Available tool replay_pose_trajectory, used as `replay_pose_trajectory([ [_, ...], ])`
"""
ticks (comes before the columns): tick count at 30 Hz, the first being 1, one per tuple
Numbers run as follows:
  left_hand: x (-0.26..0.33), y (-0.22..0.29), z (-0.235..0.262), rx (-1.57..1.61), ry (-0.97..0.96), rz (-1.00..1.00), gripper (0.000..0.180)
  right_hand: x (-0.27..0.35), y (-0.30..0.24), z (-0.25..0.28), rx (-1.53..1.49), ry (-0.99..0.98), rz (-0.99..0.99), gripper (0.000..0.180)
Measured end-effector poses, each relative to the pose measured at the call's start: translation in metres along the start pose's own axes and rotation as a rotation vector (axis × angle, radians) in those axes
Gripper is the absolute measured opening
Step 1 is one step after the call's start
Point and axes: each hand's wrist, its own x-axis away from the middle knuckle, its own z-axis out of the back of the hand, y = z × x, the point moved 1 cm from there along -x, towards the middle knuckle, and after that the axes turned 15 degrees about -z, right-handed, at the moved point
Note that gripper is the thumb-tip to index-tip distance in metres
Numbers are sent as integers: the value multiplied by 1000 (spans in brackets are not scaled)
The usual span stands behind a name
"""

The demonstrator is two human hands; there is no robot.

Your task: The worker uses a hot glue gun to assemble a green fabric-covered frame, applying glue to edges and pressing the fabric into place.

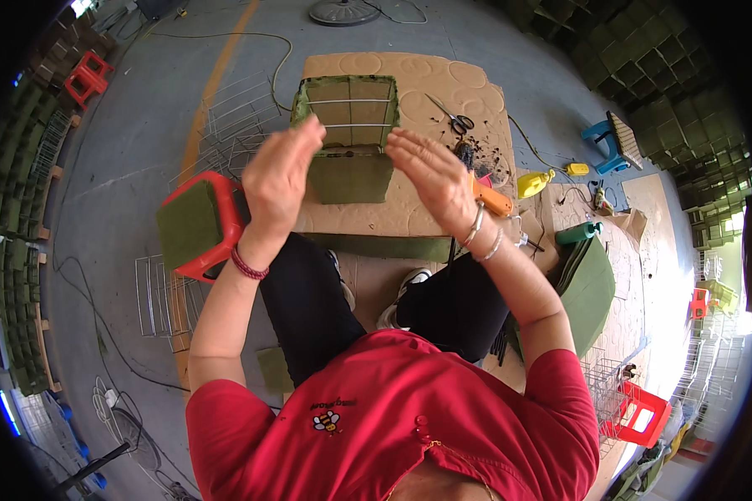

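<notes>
Both hands raised, flat and spread, holding nothing: left hand point(280, 171), right hand point(430, 175). Between and beyond them, green wire-framed box point(348, 138) on cardboard sheet point(409, 150). Best approach, likely: press both side panels evenly, palms flat.

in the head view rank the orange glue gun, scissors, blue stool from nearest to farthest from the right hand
From the right hand:
1. Orange glue gun, just to its right, partly behind the wrist.
2. Scissors, ahead on the cardboard.
3. Blue stool, far right on the floor.
</notes>
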Motion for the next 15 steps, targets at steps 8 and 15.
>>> replay_pose_trajectory([
  [8,27,-4,-22,-9,-212,-116,49,-12,-22,-43,27,-24,-42,30],
  [15,7,-20,-34,192,-386,39,45,-39,11,-32,86,-403,30,21],
])
